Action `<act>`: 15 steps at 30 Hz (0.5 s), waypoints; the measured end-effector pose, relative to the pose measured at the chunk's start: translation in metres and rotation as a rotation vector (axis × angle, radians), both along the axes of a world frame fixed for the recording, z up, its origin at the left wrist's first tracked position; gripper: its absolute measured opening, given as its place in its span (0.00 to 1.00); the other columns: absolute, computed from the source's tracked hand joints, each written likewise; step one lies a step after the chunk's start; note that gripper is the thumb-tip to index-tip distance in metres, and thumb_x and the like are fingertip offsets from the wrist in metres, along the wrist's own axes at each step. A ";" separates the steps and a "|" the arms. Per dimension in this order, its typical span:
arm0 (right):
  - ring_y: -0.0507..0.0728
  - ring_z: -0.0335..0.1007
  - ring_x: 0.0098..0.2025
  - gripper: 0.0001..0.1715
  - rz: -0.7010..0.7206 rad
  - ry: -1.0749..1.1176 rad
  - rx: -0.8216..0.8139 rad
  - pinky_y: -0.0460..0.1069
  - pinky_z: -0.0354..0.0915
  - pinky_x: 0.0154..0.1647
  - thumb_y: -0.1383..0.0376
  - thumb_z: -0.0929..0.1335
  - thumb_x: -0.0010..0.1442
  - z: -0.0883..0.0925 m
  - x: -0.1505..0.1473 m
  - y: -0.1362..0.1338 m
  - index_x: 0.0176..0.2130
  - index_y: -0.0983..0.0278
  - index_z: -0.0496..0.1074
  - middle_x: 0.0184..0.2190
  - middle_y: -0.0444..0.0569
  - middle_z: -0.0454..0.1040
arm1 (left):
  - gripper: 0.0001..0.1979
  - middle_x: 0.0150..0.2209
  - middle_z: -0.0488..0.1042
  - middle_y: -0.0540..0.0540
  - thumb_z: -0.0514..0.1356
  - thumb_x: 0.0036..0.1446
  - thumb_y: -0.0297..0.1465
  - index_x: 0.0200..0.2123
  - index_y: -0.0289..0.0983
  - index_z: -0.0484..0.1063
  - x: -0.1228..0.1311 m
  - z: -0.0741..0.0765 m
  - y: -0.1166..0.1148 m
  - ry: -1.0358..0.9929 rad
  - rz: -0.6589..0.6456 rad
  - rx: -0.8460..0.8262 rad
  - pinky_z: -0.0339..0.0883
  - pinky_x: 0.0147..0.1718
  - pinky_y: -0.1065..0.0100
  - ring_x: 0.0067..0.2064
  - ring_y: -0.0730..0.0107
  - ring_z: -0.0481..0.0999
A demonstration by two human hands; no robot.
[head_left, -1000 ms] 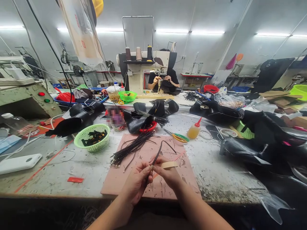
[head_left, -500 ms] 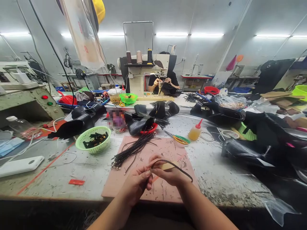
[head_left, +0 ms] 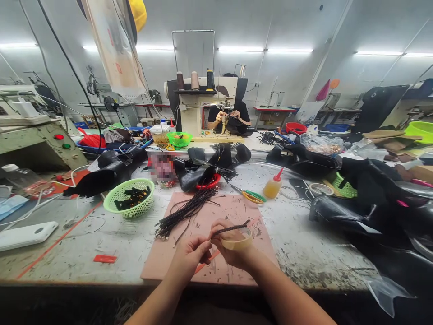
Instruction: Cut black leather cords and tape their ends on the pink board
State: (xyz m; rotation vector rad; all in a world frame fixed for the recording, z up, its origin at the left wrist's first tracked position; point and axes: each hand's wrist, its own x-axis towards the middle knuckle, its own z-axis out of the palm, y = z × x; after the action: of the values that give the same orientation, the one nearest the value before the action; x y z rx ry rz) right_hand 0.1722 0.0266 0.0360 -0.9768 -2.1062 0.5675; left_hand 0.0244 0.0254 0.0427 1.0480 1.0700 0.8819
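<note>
Over the pink board [head_left: 243,207], my two hands meet at the end of a dark braided cord [head_left: 232,229]. My left hand [head_left: 191,255] is closed, with thumb and forefinger pinched at the cord's near end; the exact spot is too small to make out. The fingers of my right hand [head_left: 230,248] are closed around the cord, which points up to the right. A roll of pale yellow tape [head_left: 238,243] also sits in my right hand. A bundle of similar dark cords [head_left: 186,212] lies on the board just beyond my hands.
A light green basket [head_left: 130,212] of small black pieces stands to the left. Behind the board lie scissors [head_left: 253,197] and a glue bottle [head_left: 272,186]. Black leather pieces [head_left: 338,216] crowd the right. A co-worker [head_left: 241,115] sits at a sewing machine [head_left: 192,117] opposite.
The cord no longer curves back over my right wrist; its visible part is shorter and straighter. My right hand has turned, showing the tape roll's ring more fully.
</note>
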 end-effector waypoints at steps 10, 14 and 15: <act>0.58 0.65 0.43 0.19 -0.639 -0.579 -0.307 0.49 0.59 0.43 0.71 0.60 0.54 -0.040 0.111 0.027 0.44 0.64 0.70 0.43 0.53 0.70 | 0.11 0.11 0.64 0.53 0.62 0.33 0.35 0.14 0.33 0.66 -0.002 -0.024 0.017 0.037 0.104 -0.241 0.50 0.13 0.77 0.12 0.81 0.60; 0.64 0.70 0.38 0.18 -0.853 -0.660 -0.513 0.53 0.61 0.37 0.67 0.60 0.52 -0.044 0.159 0.014 0.40 0.72 0.73 0.36 0.63 0.73 | 0.10 0.11 0.62 0.54 0.60 0.33 0.35 0.14 0.33 0.66 -0.011 -0.027 0.029 0.080 0.159 -0.193 0.49 0.13 0.78 0.13 0.82 0.58; 0.65 0.70 0.37 0.18 -0.894 -0.678 -0.552 0.54 0.61 0.36 0.65 0.60 0.53 -0.044 0.167 0.010 0.37 0.72 0.74 0.35 0.64 0.74 | 0.10 0.11 0.62 0.54 0.60 0.33 0.35 0.14 0.33 0.66 -0.015 -0.026 0.031 0.096 0.171 -0.170 0.49 0.13 0.78 0.13 0.82 0.58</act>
State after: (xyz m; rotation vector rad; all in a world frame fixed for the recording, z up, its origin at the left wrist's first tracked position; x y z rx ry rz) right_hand 0.3392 0.0364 -0.0077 -2.5134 -1.7404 0.3594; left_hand 0.0095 0.0566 0.0168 0.8727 1.3067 0.8663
